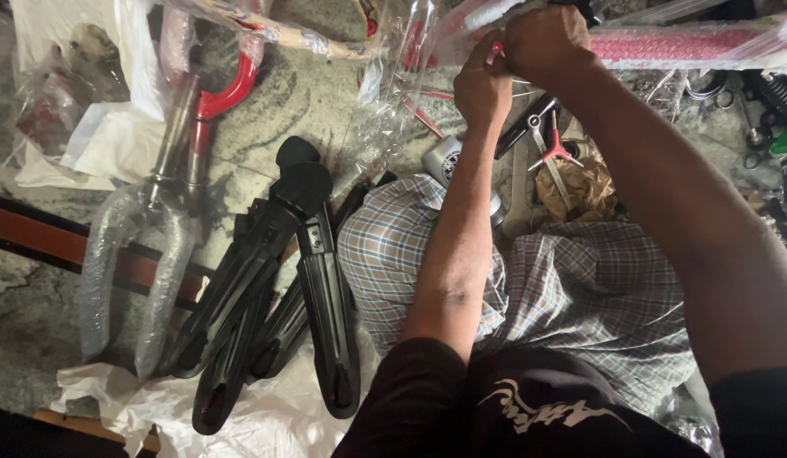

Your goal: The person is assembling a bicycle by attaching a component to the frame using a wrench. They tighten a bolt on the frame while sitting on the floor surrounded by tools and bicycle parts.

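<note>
My left hand (482, 85) and my right hand (546, 42) are raised together at the top of the head view. Both pinch the clear plastic and bubble wrap around a red bicycle frame tube (682, 44) that runs off to the right. The fingers of both hands are closed on the wrapping where it meets the tube's end. My forearms reach up from my lap, which is covered by a checked cloth (580, 288).
Black plastic mudguards (274, 280) lie on white paper at the left. A bubble-wrapped fork with a red crown (168, 195) lies beside them on the stone floor. A three-way wrench (553, 153), crumpled brown paper (584, 187) and loose metal parts (771, 110) lie ahead.
</note>
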